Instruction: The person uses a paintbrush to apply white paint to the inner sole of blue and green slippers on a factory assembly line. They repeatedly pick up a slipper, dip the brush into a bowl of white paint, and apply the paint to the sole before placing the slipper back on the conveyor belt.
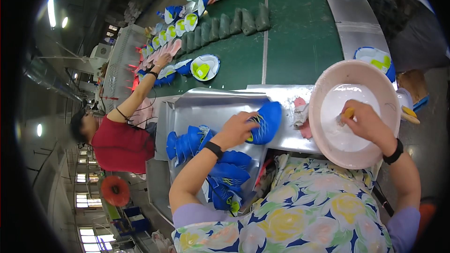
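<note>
My left hand (236,130) is closed on a blue shoe upper (270,121) with pale lacing lines, held over the right edge of a metal tray (187,107). More blue shoe uppers (229,175) lie heaped in that tray, below and left of my left hand. My right hand (368,121) grips a brush (348,113) by its yellow handle, inside a pale pink basin (323,145). White liquid (347,143) covers the basin's bottom. The brush's lower end dips toward the liquid and is partly hidden.
Beyond the tray runs a green conveyor belt (300,42) with a row of dark shoe lasts (225,27) and several blue-and-white uppers (205,67). A co-worker in red (123,145) reaches over it from the left. A crumpled rag (301,115) lies beside the basin.
</note>
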Available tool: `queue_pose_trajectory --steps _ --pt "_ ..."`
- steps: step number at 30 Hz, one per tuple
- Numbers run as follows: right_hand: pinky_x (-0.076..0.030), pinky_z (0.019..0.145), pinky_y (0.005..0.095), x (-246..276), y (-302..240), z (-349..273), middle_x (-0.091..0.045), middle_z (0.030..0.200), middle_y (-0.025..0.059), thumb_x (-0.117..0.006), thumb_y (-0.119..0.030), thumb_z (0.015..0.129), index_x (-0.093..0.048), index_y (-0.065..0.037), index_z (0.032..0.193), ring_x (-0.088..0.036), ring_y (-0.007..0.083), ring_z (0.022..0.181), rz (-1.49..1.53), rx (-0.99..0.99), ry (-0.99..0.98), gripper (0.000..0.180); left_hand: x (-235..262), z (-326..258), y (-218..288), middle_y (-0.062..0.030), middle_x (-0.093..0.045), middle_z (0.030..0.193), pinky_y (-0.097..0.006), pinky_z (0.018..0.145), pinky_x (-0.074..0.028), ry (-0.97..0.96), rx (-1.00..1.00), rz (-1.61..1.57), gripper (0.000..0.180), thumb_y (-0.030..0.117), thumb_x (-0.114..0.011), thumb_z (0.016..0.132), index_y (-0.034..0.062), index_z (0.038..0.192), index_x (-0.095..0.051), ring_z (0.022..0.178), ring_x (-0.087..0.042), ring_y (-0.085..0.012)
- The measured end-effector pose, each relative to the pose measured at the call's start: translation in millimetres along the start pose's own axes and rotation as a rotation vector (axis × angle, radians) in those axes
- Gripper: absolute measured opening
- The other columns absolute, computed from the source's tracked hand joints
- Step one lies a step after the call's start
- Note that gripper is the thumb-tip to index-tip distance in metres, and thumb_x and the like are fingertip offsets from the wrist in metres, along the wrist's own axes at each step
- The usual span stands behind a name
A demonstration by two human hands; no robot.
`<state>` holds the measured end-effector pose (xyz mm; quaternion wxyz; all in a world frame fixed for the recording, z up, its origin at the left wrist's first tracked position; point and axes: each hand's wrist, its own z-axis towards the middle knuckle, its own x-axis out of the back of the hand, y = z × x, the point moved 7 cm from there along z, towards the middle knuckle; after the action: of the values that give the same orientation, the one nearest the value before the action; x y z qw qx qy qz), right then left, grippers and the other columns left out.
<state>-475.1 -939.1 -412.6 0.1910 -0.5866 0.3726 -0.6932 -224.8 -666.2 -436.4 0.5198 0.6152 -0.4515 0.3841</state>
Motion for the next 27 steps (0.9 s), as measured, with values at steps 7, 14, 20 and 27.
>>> queue_pose_trajectory --steps 7,14,20,27 --pt "-0.049 0.066 0.036 76.5 25.7 -24.5 -0.063 0.079 0.0144 -0.071 -0.012 0.083 -0.059 -0.002 0.088 -0.062 0.0292 0.071 0.007 0.006 0.29 0.016 67.5 37.3 -20.4 -0.0072 -0.06 0.123 -0.032 0.097 -0.049 0.651 0.456 -1.383 0.041 0.016 -0.059 0.096 0.0041 0.134 -0.05 0.113 -0.057 -0.0155" --pt "-0.049 0.064 0.029 124.9 -6.8 -7.5 -0.065 0.075 0.0098 -0.071 -0.02 0.086 -0.061 0.0 0.091 -0.061 0.0176 0.066 0.345 0.066 0.485 0.023 62.8 123.5 50.7 -0.0121 -0.06 0.128 -0.038 0.096 -0.053 0.305 0.337 -1.059 0.041 0.021 -0.051 0.103 0.0027 0.139 -0.045 0.113 -0.062 -0.0224" --pt "-0.05 0.058 0.0306 120.3 9.2 -22.0 -0.066 0.068 0.0145 -0.071 -0.024 0.085 -0.064 0.004 0.084 -0.065 0.0194 0.06 0.379 -0.123 0.613 0.029 54.6 166.8 92.0 -0.0079 -0.064 0.109 -0.028 0.082 -0.05 0.583 0.233 -0.983 0.04 0.033 -0.053 0.103 0.0003 0.126 -0.054 0.096 -0.06 -0.0139" --pt "-0.049 0.054 0.0225 76.1 24.5 -39.2 -0.065 0.074 0.008 -0.07 -0.025 0.089 -0.063 0.003 0.088 -0.062 0.0106 0.06 0.756 -0.353 0.467 0.03 62.0 176.3 120.5 -0.0156 -0.052 0.134 -0.037 0.1 -0.048 1.025 -0.203 -0.6 0.046 0.005 -0.067 0.089 0.0079 0.133 -0.052 0.117 -0.056 -0.0247"
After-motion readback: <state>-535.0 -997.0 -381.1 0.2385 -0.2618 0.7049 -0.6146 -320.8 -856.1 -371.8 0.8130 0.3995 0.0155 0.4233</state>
